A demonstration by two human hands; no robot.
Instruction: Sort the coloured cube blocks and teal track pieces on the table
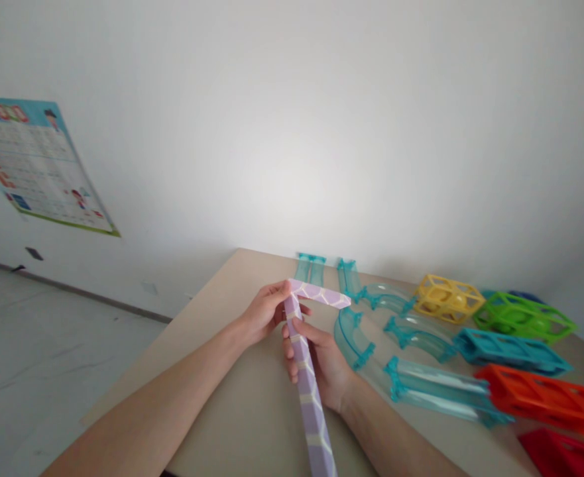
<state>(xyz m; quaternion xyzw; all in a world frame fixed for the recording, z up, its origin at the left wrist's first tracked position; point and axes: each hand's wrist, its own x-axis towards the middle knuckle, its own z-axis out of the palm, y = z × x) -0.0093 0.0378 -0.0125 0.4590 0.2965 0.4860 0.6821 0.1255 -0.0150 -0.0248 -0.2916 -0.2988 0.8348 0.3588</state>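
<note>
A lilac strip (310, 391) patterned with pale lines is held over the table, with one long part running toward me. At its far end it bends sharply, and a shorter part (324, 293) with a slanted tip points right. My left hand (266, 308) pinches the strip at this bend, thumb on top. Just below the bend, my right hand (321, 364) grips the long part, its thumb lying on the strip and its fingers curled beneath. The near end of the strip runs out of the bottom of the view. I cannot tell its material for certain.
Clear teal track pieces, straight (441, 387) and curved (354, 338), lie right of my hands. Yellow (448, 298), green (523, 317), blue (513, 351), orange (550, 397) and red (565, 454) openwork blocks line the right side. A white wall (292, 132) rises behind the table (212, 305).
</note>
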